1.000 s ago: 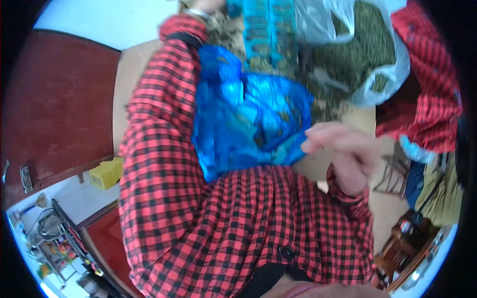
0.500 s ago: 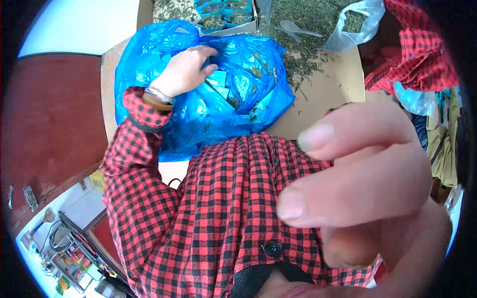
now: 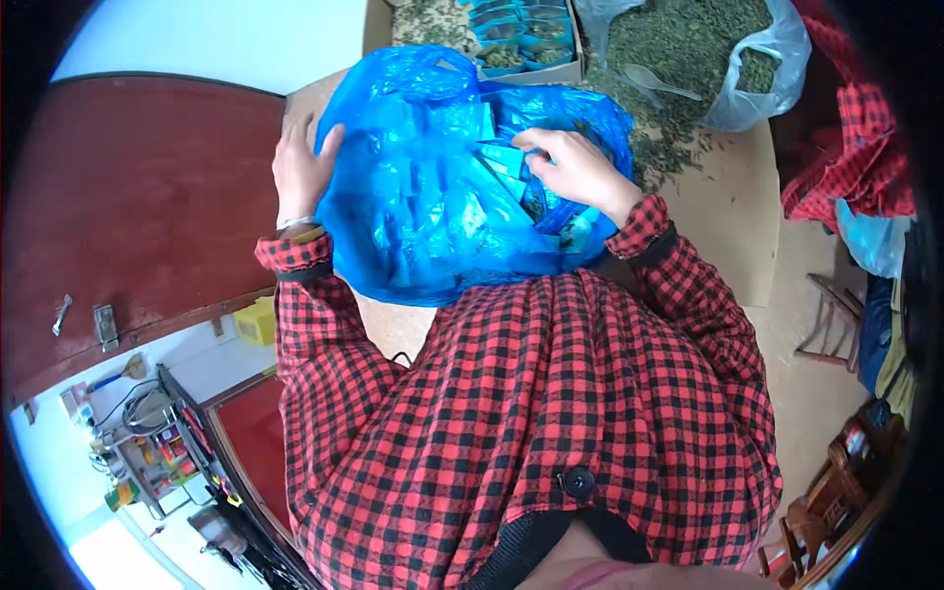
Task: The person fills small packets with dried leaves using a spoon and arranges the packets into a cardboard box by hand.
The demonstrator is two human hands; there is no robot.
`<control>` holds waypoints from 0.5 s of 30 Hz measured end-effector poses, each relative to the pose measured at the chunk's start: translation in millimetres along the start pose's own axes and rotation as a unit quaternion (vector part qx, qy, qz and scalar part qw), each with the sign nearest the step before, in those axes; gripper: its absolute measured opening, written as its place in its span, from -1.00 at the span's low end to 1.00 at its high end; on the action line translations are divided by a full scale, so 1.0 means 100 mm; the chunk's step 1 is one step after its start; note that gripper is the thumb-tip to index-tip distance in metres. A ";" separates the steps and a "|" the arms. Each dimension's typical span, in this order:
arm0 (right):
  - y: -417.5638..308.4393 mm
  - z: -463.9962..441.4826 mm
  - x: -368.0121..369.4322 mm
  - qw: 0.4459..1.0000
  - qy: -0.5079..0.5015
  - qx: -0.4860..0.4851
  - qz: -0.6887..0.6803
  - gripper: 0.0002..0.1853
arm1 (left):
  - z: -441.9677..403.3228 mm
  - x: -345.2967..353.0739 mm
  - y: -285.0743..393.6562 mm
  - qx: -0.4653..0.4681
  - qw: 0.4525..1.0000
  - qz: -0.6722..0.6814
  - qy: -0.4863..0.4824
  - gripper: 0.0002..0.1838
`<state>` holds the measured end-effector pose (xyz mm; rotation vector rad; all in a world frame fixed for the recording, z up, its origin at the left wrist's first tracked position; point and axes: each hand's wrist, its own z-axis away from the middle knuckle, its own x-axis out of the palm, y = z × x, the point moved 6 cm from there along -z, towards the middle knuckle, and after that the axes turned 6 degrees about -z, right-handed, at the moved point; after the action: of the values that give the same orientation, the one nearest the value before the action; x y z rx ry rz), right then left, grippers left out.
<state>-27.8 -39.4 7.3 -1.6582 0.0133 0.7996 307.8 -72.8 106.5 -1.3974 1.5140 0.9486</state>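
Note:
A large blue plastic bag [image 3: 423,231] lies spread on the table in front of my body. Small light-blue packets [image 3: 503,169] lie inside it, along with scraps of dried leaf. My left hand [image 3: 303,169] is at the bag's left edge, fingers spread, with nothing in them. Over the packets on the bag's right side is my right hand [image 3: 575,169]. Its fingers are slightly bent and its thumb stands apart, the tips close to a packet; whether they touch it I cannot tell.
Behind the bag stands a box [image 3: 551,73] of blue pouches filled with dried leaf. Loose dried leaf [image 3: 678,49] covers the table at back right, with a clear plastic spoon [image 3: 661,83] and a clear bag [image 3: 767,93]. Another person's checked sleeve [image 3: 855,147] is at far right.
My right hand has come down from close to the camera to the packets. My left hand has moved from over the bag to its left edge. The view has shifted.

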 end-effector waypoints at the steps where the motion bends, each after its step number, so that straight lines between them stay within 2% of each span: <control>1: 0.02 -0.06 0.03 0.999 0.001 -0.003 -0.054 -0.73 | 0.07 0.01 -0.21 -0.043 0.999 -0.023 0.012 -0.43; 2: 0.02 -0.10 0.05 0.994 0.002 -0.007 -0.108 -0.72 | 0.17 0.05 -0.35 -0.045 0.998 -0.028 0.017 -0.43; 3: 0.01 -0.11 0.08 0.994 0.002 -0.014 -0.109 -0.72 | 0.33 0.22 -0.58 -0.160 0.973 0.136 -0.099 -0.43; 4: 0.00 -0.09 0.14 0.995 -0.019 -0.019 -0.099 -0.72 | 0.51 0.40 -0.71 -0.264 0.894 0.294 -0.209 -0.44; 6: -0.05 -0.05 0.24 0.995 -0.061 -0.026 -0.079 -0.72 | 0.62 0.51 -0.80 -0.248 0.910 0.259 -0.210 -0.46; 9: -0.08 0.02 0.29 0.996 -0.052 -0.010 -0.077 -0.72 | 0.79 0.55 -0.75 -0.221 0.928 0.196 -0.229 -0.49; 11: -0.10 0.15 0.28 0.996 -0.047 0.003 -0.075 -0.72 | 0.65 0.26 -0.52 -0.223 0.913 0.264 -0.216 -0.55; 13: -0.19 0.26 0.21 0.996 -0.026 -0.025 -0.079 -0.73 | 0.46 -0.11 -0.21 -0.216 0.906 0.300 -0.207 -0.59; 15: -0.21 0.37 0.17 0.996 -0.010 -0.037 -0.083 -0.74 | 0.38 -0.61 0.23 -0.172 0.877 0.419 -0.159 -0.73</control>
<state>-24.2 4.9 15.6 -1.6964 -0.1680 0.6964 289.0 -13.6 149.7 -0.6907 1.7560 1.9499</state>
